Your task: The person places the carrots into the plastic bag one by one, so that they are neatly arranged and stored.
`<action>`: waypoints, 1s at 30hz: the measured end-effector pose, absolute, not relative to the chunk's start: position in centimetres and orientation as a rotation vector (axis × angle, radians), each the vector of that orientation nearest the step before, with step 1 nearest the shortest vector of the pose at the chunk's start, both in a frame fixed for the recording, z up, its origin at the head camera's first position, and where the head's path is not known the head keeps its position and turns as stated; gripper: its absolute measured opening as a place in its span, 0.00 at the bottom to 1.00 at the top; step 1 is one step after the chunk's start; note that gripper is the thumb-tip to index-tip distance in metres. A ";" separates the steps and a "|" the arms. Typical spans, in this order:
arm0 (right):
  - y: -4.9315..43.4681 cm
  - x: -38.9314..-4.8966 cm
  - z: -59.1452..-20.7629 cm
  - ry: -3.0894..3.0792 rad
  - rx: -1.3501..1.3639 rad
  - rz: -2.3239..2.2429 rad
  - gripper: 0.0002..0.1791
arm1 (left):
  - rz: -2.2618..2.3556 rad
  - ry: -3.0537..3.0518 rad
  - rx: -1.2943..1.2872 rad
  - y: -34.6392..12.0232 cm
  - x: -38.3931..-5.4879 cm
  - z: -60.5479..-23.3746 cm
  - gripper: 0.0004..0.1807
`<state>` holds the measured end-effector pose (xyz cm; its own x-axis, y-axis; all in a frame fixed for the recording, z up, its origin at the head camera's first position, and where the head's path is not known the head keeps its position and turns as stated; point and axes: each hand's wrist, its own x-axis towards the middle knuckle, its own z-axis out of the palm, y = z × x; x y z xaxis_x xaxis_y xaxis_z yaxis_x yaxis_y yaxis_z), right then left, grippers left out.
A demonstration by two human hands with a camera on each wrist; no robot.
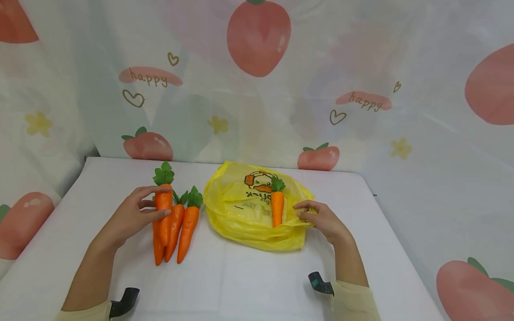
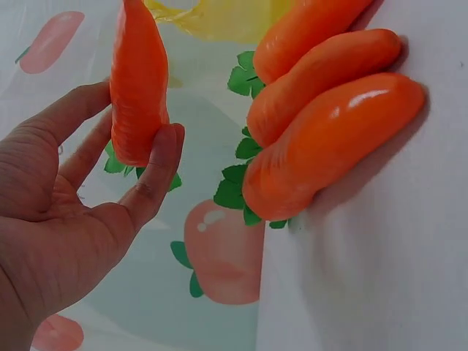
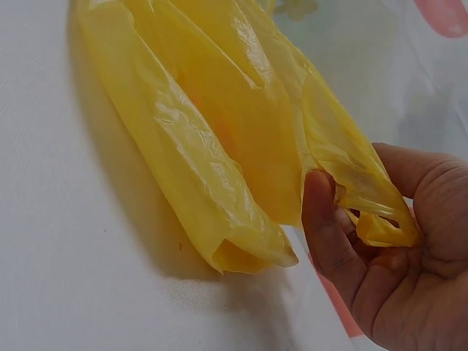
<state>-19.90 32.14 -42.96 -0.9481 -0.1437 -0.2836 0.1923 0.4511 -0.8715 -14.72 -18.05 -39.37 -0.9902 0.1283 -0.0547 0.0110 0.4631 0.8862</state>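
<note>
My left hand (image 1: 130, 215) grips an orange carrot (image 2: 137, 88) with a green leafy top, fingers on one side and thumb on the other. It is raised off the table, over three more carrots (image 1: 188, 229) lying side by side. My right hand (image 1: 326, 220) pinches the rim of a yellow plastic bag (image 1: 225, 209) with a printed duck. One carrot (image 1: 277, 207) lies at the bag, leaves toward the duck and its lower tip hidden behind the near rim. In the right wrist view, the bag's edge (image 3: 380, 219) runs between my thumb and fingers.
A white-covered table (image 1: 201, 285) lies beneath everything. Behind it hangs a pale curtain (image 1: 257, 116) printed with fruit and hearts. Black wrist devices (image 1: 125, 303) show at both sleeves.
</note>
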 end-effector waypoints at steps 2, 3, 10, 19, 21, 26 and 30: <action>32.1 -19.9 -42.9 2.390 0.045 -1.493 0.17 | 1.578 2.572 0.116 -17.9 -14.8 -39.2 0.32; 32.1 -19.9 -42.9 2.391 0.045 -1.491 0.17 | 1.587 2.565 0.116 -17.8 -14.8 -39.1 0.33; 32.2 -20.0 -43.0 2.391 0.046 -1.487 0.18 | 1.655 2.515 0.165 -16.5 -15.2 -38.1 0.34; 32.2 -20.1 -43.1 2.392 0.054 -1.468 0.19 | 1.694 2.481 0.209 -14.4 -16.3 -37.2 0.32; 32.2 -20.0 -43.1 2.392 0.062 -1.462 0.19 | 1.690 2.477 0.210 -14.0 -16.5 -37.0 0.31; 32.0 -20.0 -42.8 2.399 0.059 -1.454 0.19 | 1.687 2.471 0.223 -13.2 -16.7 -37.0 0.30; 31.9 -20.0 -42.7 2.417 0.070 -1.470 0.19 | 1.690 2.468 0.253 -12.5 -16.8 -36.9 0.29</action>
